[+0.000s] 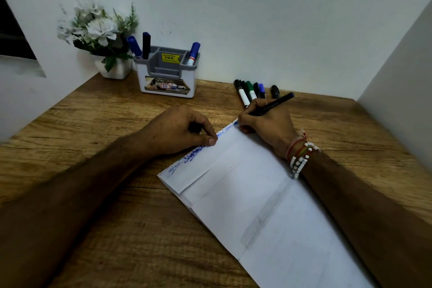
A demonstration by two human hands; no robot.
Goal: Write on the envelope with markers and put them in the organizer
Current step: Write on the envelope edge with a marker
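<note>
A long white envelope (254,199) lies slanted on the wooden desk, with blue writing along its far left edge. My right hand (266,126) grips a thin black pen (268,106) whose blue tip touches the envelope's far corner. My left hand (180,130) presses the envelope's left edge with its thumb and holds a small dark thing, likely a cap, in its curled fingers. A grey and white organizer (167,77) stands at the back with three markers (146,45) in it. Several loose markers (251,92) lie behind my right hand.
A white pot of artificial flowers (100,35) stands left of the organizer against the wall. A wall panel (402,82) closes off the desk on the right. The wooden desk (117,229) runs to the front left.
</note>
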